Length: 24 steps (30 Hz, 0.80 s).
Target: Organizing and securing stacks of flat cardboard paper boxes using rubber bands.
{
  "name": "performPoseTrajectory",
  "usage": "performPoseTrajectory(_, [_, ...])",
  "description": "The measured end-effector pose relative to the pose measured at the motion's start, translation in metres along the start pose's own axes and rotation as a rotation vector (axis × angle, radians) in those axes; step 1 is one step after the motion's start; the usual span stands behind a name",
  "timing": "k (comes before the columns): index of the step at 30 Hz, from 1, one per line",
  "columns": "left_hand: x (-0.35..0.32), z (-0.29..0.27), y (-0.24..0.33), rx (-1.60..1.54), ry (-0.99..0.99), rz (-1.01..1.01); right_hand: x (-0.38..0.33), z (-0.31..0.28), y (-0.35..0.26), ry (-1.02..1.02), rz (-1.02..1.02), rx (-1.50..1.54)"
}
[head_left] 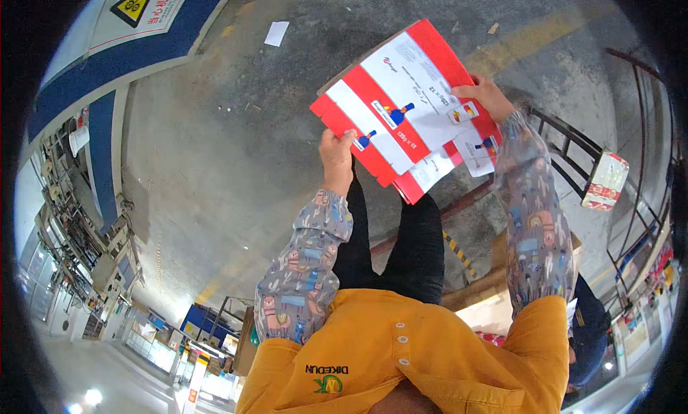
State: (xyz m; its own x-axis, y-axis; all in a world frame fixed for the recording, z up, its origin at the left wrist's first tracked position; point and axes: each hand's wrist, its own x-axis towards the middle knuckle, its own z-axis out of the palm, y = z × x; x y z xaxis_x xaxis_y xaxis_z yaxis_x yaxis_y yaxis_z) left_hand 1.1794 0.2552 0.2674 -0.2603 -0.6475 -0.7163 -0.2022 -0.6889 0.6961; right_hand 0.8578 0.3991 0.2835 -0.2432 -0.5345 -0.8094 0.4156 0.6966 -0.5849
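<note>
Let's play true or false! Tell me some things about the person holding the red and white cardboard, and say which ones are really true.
1. Both hands hold the flat red and white carton. True: the left hand grips its lower edge, and the right hand its far edge.
2. The carton lies on the floor. False: it is held up above the concrete floor.
3. The patterned sleeve covers are plain green. False: grey with small pictures.
4. A white scrap of paper lies on the floor. True.

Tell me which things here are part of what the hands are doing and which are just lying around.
In hand:
flat red and white carton
left hand
right hand

Lying about:
white paper scrap on the floor
small box on the metal rack
</note>
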Motion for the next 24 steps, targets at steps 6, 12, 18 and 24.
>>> performPoseTrajectory(6, [0.005, 0.007, -0.004, 0.054, 0.068, 0.072, 0.043, -0.008, 0.033, 0.077, -0.063, -0.100])
performPoseTrajectory(12, [0.004, 0.009, -0.005, 0.174, 0.104, 0.011, 0.047, 0.003, 0.047, 0.217, -0.171, -0.303])
performPoseTrajectory(18, [0.010, -0.001, -0.014, 0.240, 0.071, 0.063, 0.043, 0.008, 0.053, 0.297, -0.254, -0.540])
performPoseTrajectory(24, [0.016, -0.003, -0.018, 0.273, -0.009, 0.062, 0.044, 0.016, 0.075, 0.503, -0.411, -0.704])
